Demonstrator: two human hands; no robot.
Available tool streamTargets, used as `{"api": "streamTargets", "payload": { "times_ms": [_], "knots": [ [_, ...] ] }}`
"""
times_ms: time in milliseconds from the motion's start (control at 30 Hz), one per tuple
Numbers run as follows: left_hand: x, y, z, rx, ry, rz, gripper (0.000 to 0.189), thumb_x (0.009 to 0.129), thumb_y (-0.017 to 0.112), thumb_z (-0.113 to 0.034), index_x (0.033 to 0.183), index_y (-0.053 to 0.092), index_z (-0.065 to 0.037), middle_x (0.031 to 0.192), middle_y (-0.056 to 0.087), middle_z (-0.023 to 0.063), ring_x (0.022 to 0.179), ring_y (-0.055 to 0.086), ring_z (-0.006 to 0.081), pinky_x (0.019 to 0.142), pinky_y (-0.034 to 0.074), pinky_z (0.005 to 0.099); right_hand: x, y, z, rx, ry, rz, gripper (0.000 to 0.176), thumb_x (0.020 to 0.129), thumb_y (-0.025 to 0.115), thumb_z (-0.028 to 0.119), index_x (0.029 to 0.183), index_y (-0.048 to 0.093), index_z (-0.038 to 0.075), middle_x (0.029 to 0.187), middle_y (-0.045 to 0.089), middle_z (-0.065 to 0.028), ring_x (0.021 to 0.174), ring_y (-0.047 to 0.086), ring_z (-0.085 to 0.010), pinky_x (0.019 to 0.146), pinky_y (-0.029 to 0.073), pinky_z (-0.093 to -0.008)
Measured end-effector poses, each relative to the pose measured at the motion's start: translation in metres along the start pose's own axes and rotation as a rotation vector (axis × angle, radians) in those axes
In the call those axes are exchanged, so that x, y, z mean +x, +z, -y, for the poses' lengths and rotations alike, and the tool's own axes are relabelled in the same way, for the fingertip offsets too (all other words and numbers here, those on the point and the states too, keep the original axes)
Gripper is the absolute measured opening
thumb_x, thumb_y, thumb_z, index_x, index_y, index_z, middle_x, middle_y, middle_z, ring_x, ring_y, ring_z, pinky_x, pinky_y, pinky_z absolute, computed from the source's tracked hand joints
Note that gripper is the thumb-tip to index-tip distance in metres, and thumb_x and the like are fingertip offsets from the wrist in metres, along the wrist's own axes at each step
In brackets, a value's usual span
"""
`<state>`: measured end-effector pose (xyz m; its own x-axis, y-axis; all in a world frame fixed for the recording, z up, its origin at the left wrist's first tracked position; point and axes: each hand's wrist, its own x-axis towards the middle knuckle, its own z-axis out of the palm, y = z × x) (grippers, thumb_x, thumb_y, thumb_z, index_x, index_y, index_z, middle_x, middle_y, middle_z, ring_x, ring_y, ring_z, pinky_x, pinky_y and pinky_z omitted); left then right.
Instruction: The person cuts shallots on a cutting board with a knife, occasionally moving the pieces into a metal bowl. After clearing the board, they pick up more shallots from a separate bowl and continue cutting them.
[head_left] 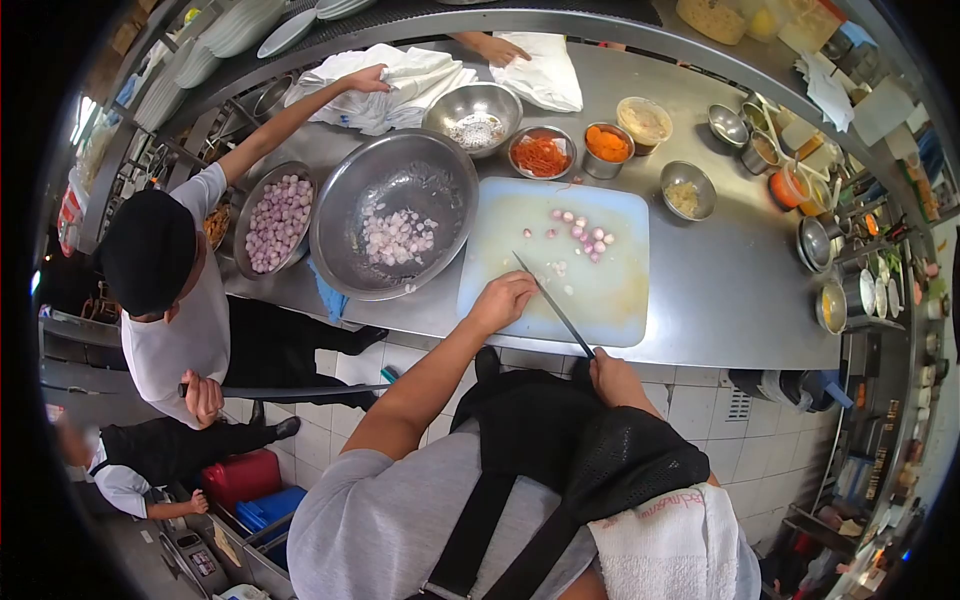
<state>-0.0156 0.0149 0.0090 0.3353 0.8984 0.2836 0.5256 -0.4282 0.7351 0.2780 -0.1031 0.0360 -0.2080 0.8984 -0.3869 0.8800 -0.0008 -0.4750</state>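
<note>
My right hand (617, 380) grips the handle of a kitchen knife (566, 318) at the board's near edge, its blade slanting up and left. My left hand (503, 302) rests on the white cutting board (620, 215), fingers curled together close beside the blade; what they hold, if anything, is hidden. Sliced shallot pieces (557, 269) lie just right of the blade. Farther back on the board are several peeled shallots (592, 240). A large metal bowl (335, 225) left of the board contains chopped shallots (398, 236).
Whole shallots fill another bowl (305, 245) at left. Behind the board stand bowls of shredded carrot (540, 155) and orange pieces (607, 143). A small bowl (705, 180) stands right. A co-worker (175, 270) at left holds a long knife (300, 391); another person's hand (500, 50) touches white cloth.
</note>
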Motion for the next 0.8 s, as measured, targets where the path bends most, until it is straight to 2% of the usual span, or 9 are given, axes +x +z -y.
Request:
{"api": "streamTargets", "payload": {
  "times_ms": [100,233,400,467,600,700,800],
  "knots": [
    [0.001,-0.003,0.004,0.016,0.045,-0.012,0.010,0.090,0.072,0.000,0.098,0.078,-0.002,0.109,0.076,0.0117,0.101,0.074,0.0325,0.091,0.061,0.0410,-0.017,-0.034,0.022,-0.023,0.009,0.007,0.028,0.107,0.056,0.026,0.122,0.064,0.004,0.090,0.073,-0.0311,0.087,0.072,-0.0521,0.080,0.056,-0.0638],
    [0.000,0.000,0.003,0.006,0.031,-0.015,0.010,0.090,0.073,0.001,0.098,0.078,-0.002,0.108,0.075,0.0119,0.099,0.074,0.0329,0.089,0.061,0.0409,-0.012,-0.013,0.011,-0.013,-0.008,-0.001,0.027,0.106,0.057,0.025,0.122,0.064,0.003,0.089,0.073,-0.0311,0.087,0.071,-0.0528,0.080,0.056,-0.0641],
    [0.002,-0.002,0.004,-0.020,0.041,-0.041,0.010,0.090,0.074,0.002,0.098,0.077,-0.001,0.108,0.075,0.0122,0.099,0.074,0.0336,0.088,0.061,0.0412,-0.017,-0.025,0.020,0.003,-0.015,-0.026,0.026,0.106,0.057,0.024,0.120,0.064,0.002,0.087,0.073,-0.0309,0.084,0.071,-0.0535,0.079,0.055,-0.0644],
    [0.001,-0.003,0.002,0.010,0.045,-0.018,0.009,0.090,0.074,0.001,0.099,0.076,-0.001,0.107,0.075,0.0129,0.098,0.074,0.0343,0.088,0.061,0.0413,-0.006,-0.005,0.007,0.028,-0.028,-0.026,0.026,0.106,0.058,0.024,0.118,0.064,0.002,0.087,0.073,-0.0314,0.084,0.071,-0.0539,0.079,0.055,-0.0645],
    [-0.001,-0.004,0.005,0.005,0.050,-0.022,0.009,0.091,0.073,0.001,0.099,0.076,-0.001,0.107,0.075,0.0136,0.099,0.074,0.0346,0.089,0.061,0.0414,-0.015,-0.032,0.023,0.041,-0.030,-0.020,0.025,0.106,0.057,0.022,0.114,0.064,0.000,0.088,0.072,-0.0330,0.085,0.070,-0.0545,0.080,0.054,-0.0646],
    [0.001,0.000,0.005,-0.024,0.058,-0.024,0.009,0.091,0.073,0.001,0.099,0.076,-0.001,0.107,0.075,0.0138,0.099,0.073,0.0349,0.089,0.060,0.0414,-0.008,-0.006,0.009,0.054,-0.061,-0.027,0.024,0.106,0.058,0.021,0.113,0.063,-0.001,0.089,0.072,-0.0329,0.087,0.070,-0.0538,0.081,0.054,-0.0635],
    [0.004,-0.005,0.004,-0.001,0.051,-0.015,0.010,0.091,0.075,0.000,0.100,0.077,-0.002,0.107,0.075,0.0126,0.098,0.074,0.0334,0.088,0.061,0.0406,0.005,-0.006,-0.002,0.115,-0.082,0.004,0.025,0.106,0.058,0.021,0.114,0.063,-0.002,0.089,0.072,-0.0323,0.088,0.070,-0.0529,0.081,0.055,-0.0622]
  ]
}}
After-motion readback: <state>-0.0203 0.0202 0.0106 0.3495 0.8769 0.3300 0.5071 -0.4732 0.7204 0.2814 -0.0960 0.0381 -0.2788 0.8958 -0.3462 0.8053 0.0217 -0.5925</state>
